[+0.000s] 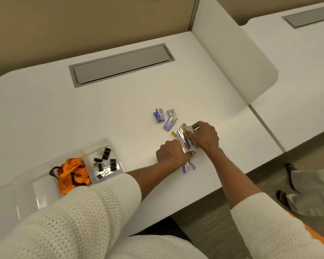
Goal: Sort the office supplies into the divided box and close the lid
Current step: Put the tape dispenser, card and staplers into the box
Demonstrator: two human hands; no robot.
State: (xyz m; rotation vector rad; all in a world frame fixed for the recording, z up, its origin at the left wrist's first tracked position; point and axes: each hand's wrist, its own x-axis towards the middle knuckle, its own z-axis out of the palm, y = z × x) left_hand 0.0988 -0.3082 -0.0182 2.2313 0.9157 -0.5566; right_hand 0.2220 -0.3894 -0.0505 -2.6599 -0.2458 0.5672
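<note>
A: Hands?
B: Left hand [171,153] and right hand [204,136] both gripping the stapler pile [185,141] on the table [120,113].
A: Box?
B: Divided box [101,144] far left; binder clips [105,161], orange lanyards [71,174] inside.

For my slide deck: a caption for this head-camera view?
Both hands gather metal staplers on the desk; binder clips and orange lanyards already sit in the divided box.

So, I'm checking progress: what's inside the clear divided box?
Clear divided box: black binder clips in one compartment, orange lanyards beside them. The knitted sleeve covers its near part.
</note>
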